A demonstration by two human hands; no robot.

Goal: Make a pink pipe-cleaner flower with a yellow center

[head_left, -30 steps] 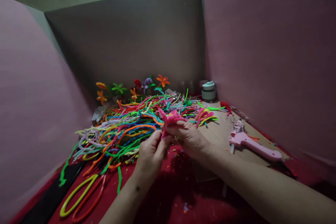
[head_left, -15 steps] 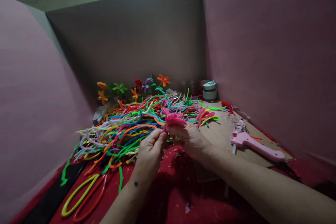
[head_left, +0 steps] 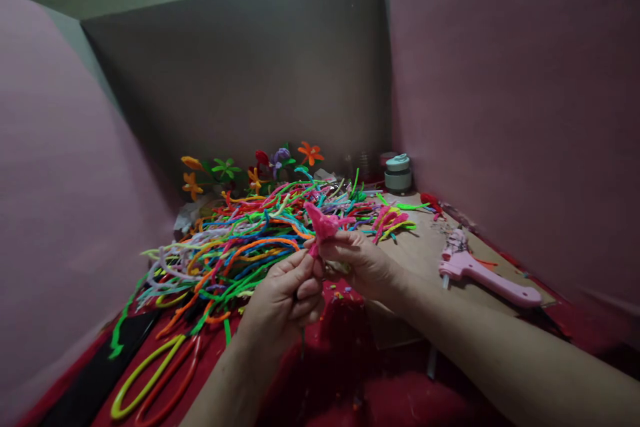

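Between my hands is a pink pipe-cleaner flower (head_left: 325, 223), its petals flaring upward. My left hand (head_left: 290, 287) pinches the narrow base of the flower between thumb and forefinger, the other fingers curled below. From the right, my right hand (head_left: 363, 263) grips the flower just under its petals, with its fingertips close to the left thumb. Just behind the flower spreads a large heap of multicoloured pipe cleaners (head_left: 240, 240).
A pink glue gun (head_left: 485, 277) lies on a cardboard sheet (head_left: 425, 257) at right. Finished pipe-cleaner flowers (head_left: 226, 167) stand behind the heap, near a lidded jar (head_left: 398, 175). Yellow-handled loops (head_left: 145, 373) rest front left on red cloth (head_left: 350, 360). Pink and grey panels enclose three sides.
The flower has tipped, so its side and narrow base now show. My left hand has turned, bringing its curled fingers into view, and my right hand has shifted slightly.
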